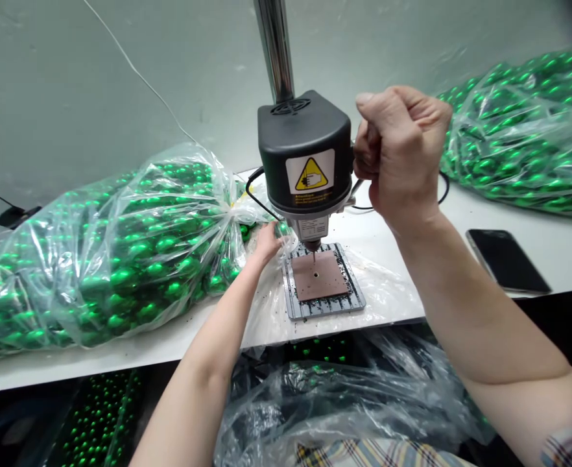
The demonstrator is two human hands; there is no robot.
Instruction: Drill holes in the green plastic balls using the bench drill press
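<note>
My right hand [397, 149] is closed in a fist round the feed lever [360, 189] on the right side of a small black drill press [305, 146]. Below the drill's chuck and thin bit lies a brownish square plate [320, 275] with a hole near its middle. It rests on a grey slotted base [325, 311] strewn with dark shavings. My left hand [268, 241] reaches in left of the base, among clear plastic beside the gathered neck of a bag of shiny green balls [144, 246]. Its fingers are partly hidden, and what they touch is unclear.
A second bag of green balls [529, 136] stands at the back right. A black phone [507, 259] lies near the right front edge of the white table [388, 227]. Crumpled clear plastic [344, 395] covers my lap, with more green balls beneath it. A steel column [275, 52] rises behind the drill.
</note>
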